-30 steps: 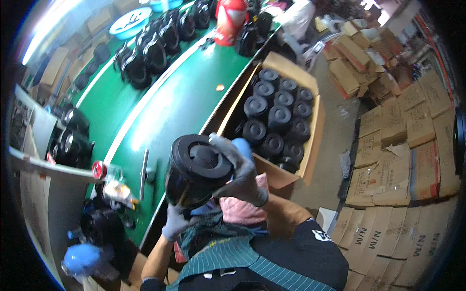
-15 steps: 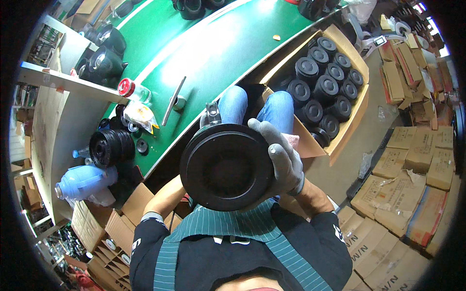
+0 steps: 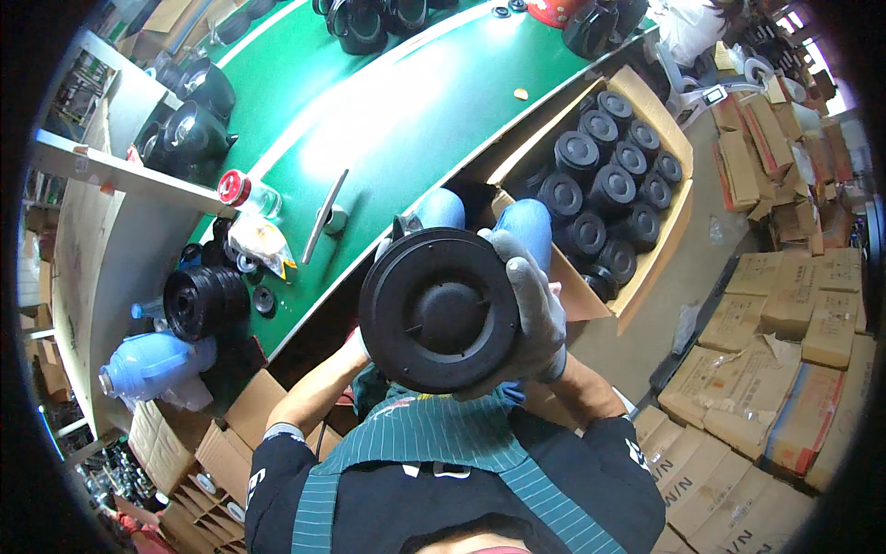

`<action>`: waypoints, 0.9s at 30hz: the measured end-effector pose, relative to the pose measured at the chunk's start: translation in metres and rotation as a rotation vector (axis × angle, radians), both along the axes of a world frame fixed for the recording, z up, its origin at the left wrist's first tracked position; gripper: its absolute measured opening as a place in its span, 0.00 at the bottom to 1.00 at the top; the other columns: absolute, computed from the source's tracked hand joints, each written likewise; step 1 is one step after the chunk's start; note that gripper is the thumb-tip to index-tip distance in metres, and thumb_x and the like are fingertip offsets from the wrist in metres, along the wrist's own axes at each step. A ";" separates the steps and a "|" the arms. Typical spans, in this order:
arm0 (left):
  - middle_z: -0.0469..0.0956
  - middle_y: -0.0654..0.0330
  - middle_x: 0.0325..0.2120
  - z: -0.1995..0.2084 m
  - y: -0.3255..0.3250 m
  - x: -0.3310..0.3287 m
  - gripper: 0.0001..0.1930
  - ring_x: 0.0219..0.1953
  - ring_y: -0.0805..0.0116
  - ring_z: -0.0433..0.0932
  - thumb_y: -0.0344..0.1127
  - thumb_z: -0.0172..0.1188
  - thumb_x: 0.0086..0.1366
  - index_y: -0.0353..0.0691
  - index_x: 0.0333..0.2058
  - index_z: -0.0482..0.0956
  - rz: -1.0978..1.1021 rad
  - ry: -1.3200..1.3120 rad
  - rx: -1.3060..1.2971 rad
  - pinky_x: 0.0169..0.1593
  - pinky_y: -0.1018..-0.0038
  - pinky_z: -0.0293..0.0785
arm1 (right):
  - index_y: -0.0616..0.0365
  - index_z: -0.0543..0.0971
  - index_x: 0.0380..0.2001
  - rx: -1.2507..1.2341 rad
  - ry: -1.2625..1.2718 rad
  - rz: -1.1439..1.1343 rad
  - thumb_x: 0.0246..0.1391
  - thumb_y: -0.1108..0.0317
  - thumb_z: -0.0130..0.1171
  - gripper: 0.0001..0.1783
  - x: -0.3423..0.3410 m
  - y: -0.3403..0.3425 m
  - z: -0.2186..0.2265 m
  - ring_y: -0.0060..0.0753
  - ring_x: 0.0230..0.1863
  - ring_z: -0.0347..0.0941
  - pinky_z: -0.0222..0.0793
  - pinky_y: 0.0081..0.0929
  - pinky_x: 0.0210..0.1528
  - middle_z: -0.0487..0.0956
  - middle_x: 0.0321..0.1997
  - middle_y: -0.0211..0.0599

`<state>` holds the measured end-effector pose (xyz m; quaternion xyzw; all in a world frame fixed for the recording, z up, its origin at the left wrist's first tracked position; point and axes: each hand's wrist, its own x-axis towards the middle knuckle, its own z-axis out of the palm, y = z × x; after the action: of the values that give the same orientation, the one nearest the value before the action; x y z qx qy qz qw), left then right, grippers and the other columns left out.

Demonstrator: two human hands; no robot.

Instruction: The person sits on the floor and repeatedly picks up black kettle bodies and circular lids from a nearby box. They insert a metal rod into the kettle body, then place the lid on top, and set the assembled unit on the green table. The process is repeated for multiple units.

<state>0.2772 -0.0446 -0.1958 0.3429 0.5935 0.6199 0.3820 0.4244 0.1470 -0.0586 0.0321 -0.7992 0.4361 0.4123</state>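
Note:
A round black plastic vessel [image 3: 448, 319] is held up in front of my chest, its flat circular end with a domed middle facing me. My right hand [image 3: 531, 319], in a grey glove, wraps around its right side, thumb along the rim. My left hand [image 3: 381, 247] is mostly behind the vessel; only a bit of grey glove shows at the upper left edge, against a black bracket-like part [image 3: 404, 226]. My left forearm runs up behind the vessel's left side. What lies on its far side is hidden.
A green table [image 3: 305, 120] bears a metal T-shaped tool [image 3: 326, 217], a red-lidded jar [image 3: 249, 192] and stacked black rings [image 3: 208, 294]. Right of my knees, an open carton [image 3: 660, 245] holds several black cylinders [image 3: 614, 185]. A blue jug [image 3: 152, 365] stands left; cartons [image 3: 748, 388] lie right.
The vessel has tilted and shifted slightly, so its domed middle and rim now catch light. My right hand has moved a little left and down with it.

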 end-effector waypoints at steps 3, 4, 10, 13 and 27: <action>0.73 0.43 0.68 0.011 -0.011 -0.010 0.42 0.69 0.44 0.74 0.47 0.84 0.49 0.37 0.62 0.81 -0.013 0.014 -0.039 0.75 0.50 0.63 | 0.61 0.62 0.79 -0.101 -0.061 -0.121 0.21 0.42 0.95 0.82 -0.008 0.008 -0.003 0.63 0.75 0.71 0.71 0.46 0.74 0.70 0.76 0.67; 0.73 0.42 0.68 0.019 -0.015 -0.009 0.42 0.69 0.44 0.74 0.47 0.84 0.48 0.37 0.62 0.81 0.034 0.080 -0.046 0.75 0.50 0.63 | 0.63 0.64 0.78 -0.213 -0.155 -0.135 0.29 0.44 0.90 0.74 -0.018 0.015 0.000 0.58 0.75 0.71 0.70 0.44 0.74 0.71 0.76 0.63; 0.74 0.38 0.65 0.092 0.032 -0.092 0.36 0.66 0.37 0.74 0.40 0.88 0.40 0.39 0.50 0.86 0.480 1.097 0.033 0.72 0.50 0.67 | 0.67 0.67 0.76 -1.050 -0.375 0.096 0.83 0.42 0.37 0.39 -0.111 0.085 -0.124 0.36 0.73 0.71 0.62 0.35 0.78 0.75 0.73 0.45; 0.76 0.39 0.63 0.124 0.037 -0.173 0.28 0.65 0.35 0.74 0.35 0.89 0.38 0.41 0.40 0.86 0.465 1.142 -0.043 0.69 0.48 0.71 | 0.66 0.73 0.71 -1.091 -0.794 0.313 0.82 0.41 0.39 0.38 -0.182 0.111 -0.120 0.45 0.76 0.69 0.62 0.43 0.78 0.71 0.79 0.50; 0.81 0.46 0.57 0.070 0.208 -0.570 0.31 0.59 0.43 0.80 0.64 0.77 0.55 0.52 0.51 0.92 0.688 1.293 -0.605 0.65 0.55 0.75 | 0.47 0.70 0.76 0.493 -0.850 -0.370 0.62 0.37 0.63 0.45 -0.293 0.153 -0.226 0.59 0.83 0.54 0.41 0.68 0.82 0.62 0.82 0.55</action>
<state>-0.2930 0.1633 -0.1263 0.3134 0.9132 0.1926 -0.1751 0.1316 0.2997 -0.2845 -0.1935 -0.9671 0.1295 0.1019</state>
